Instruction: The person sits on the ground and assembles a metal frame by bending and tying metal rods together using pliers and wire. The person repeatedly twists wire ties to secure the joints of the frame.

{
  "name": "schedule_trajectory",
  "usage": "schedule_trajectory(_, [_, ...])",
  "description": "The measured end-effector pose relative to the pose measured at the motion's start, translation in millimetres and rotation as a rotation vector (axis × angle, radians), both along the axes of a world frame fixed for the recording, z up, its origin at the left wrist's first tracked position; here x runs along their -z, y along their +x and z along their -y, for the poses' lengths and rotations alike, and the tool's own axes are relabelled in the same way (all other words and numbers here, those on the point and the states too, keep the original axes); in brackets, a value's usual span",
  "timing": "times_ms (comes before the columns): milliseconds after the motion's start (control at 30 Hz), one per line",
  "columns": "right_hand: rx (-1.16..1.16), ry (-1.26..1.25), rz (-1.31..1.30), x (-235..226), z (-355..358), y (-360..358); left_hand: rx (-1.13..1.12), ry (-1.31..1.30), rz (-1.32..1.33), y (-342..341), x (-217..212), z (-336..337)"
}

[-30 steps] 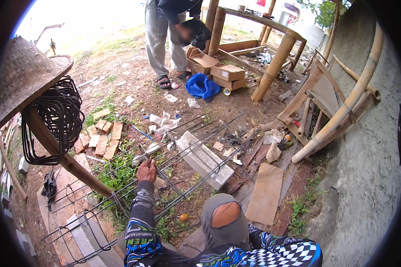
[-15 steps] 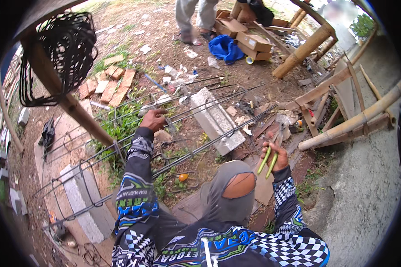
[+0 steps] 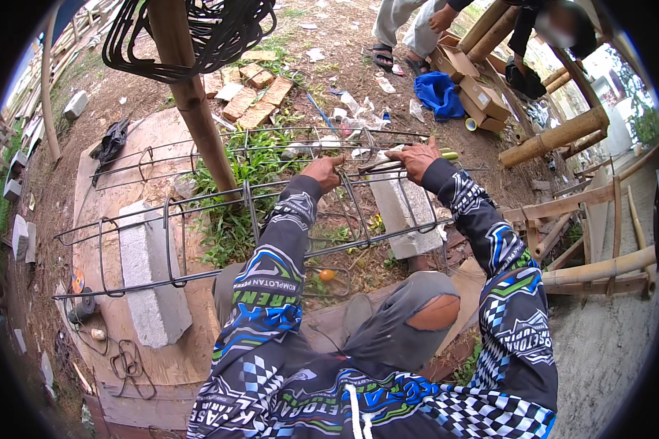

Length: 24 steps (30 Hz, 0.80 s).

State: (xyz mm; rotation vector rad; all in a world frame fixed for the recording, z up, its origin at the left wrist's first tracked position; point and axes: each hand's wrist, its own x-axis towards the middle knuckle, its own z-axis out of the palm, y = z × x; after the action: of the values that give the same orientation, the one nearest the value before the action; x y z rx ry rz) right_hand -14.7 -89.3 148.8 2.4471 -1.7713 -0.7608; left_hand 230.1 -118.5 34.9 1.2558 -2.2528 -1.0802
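A: Quick rundown, L to R?

B: Far L, a grey concrete block (image 3: pixel 148 282) lies on a plywood sheet (image 3: pixel 99 219), w/ the rebar cage (image 3: pixel 198 212) resting across it. Cage's long axis runs L–R across the view, rising a bit toward the R. A bamboo post (image 3: pixel 190 95) stands just behind it, wire coils (image 3: pixel 190 29) hung at its top.

A: Hands?

B: Left hand (image 3: pixel 324 172) is clenched round a top bar of the cage, near its R end. Right hand (image 3: pixel 415 159) is just beside it, closed on a green-handled tool (image 3: pixel 447 155); tool's head is hidden, can't tell what kind. Both sit on the same stretch, close to one stirrup (image 3: pixel 351 194).

A: Which is nearer the joint?

B: Looks abt equal; the L grips the bar itself, the R's tool comes at it from the R side. A second concrete block (image 3: pixel 403 212) props the cage right under them.

A: Beyond?

B: Blue cloth (image 3: pixel 438 94), cardboard boxes (image 3: pixel 476 88), another person's feet (image 3: pixel 395 58), bamboo poles (image 3: pixel 556 135) far R.
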Motion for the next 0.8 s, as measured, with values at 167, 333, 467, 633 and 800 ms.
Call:
schedule_trajectory(167, [-0.226, -0.06, -0.08, 8, 43, 9, -0.008, 0.014, -0.021, -2, 4, 1])
schedule_trajectory(333, [-0.457, -0.116, -0.105, 17, 63, 22, -0.036, -0.038, -0.023, 3, 13, 2])
schedule_trajectory(467, [-0.463, -0.135, -0.099, 22, 71, 14, -0.031, -0.047, -0.049, 0, 12, 1])
schedule_trajectory(633, [-0.429, -0.03, -0.131, 17, 75, 22, -0.026, -0.063, -0.056, -2, 10, -1])
schedule_trajectory(800, [-0.627, -0.207, -0.018, 14, 84, 17, 0.035, 0.034, -0.043, -6, 13, 10])
